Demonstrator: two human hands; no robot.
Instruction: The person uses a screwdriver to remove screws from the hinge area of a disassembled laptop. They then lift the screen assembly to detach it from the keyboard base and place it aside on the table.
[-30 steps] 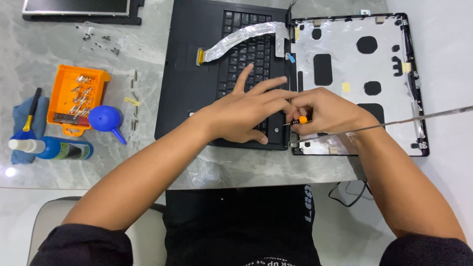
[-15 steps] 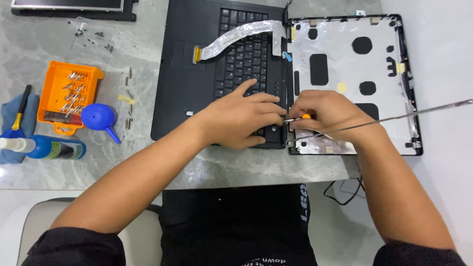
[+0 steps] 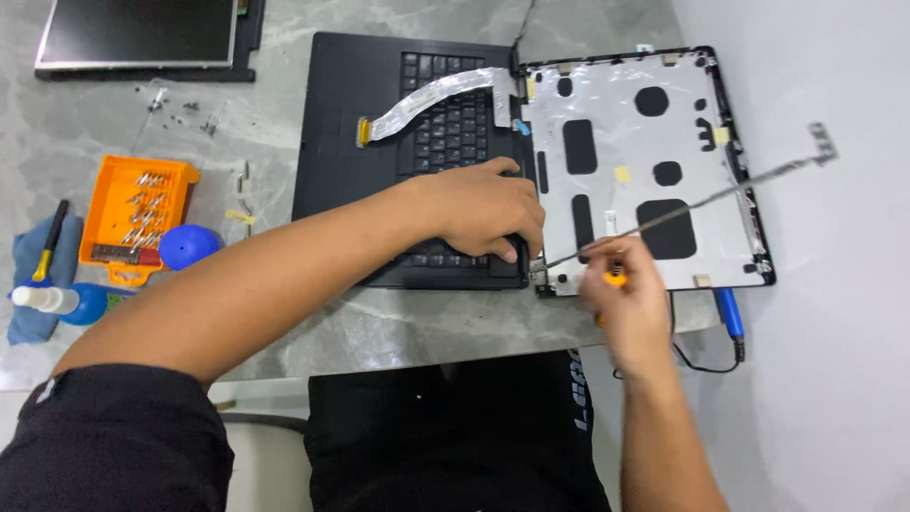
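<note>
— What's on the grey marble table (image 3: 284, 114) from where you stand?

— Biggest thing is the black laptop base (image 3: 379, 104), keyboard up, with a silvery ribbon cable (image 3: 427, 100) draped across the keys. Touching its right edge lies the lid back cover (image 3: 645, 161), foil-lined inside, with dark cut-outs. A detached screen panel (image 3: 142, 38) sits at the far left corner.

— And the hands?

— The left hand (image 3: 488, 209) lies flat on the near right corner of the keyboard, fingers (image 3: 512, 248) curled down over the keys, pressing and gripping nothing. The right hand (image 3: 630, 299) is at the cover's near edge, fingers clenched around a small screwdriver with an orange handle (image 3: 616, 278). A thin metal hinge strip (image 3: 701, 199) slants up from near that hand across the cover, out past its right edge.

— Smaller stuff?

— On the left: an orange bit tray (image 3: 133, 213), a blue blower bulb (image 3: 187, 245) just beside it, a blue cloth (image 3: 38, 275), and loose screws (image 3: 180, 109) farther back.
</note>
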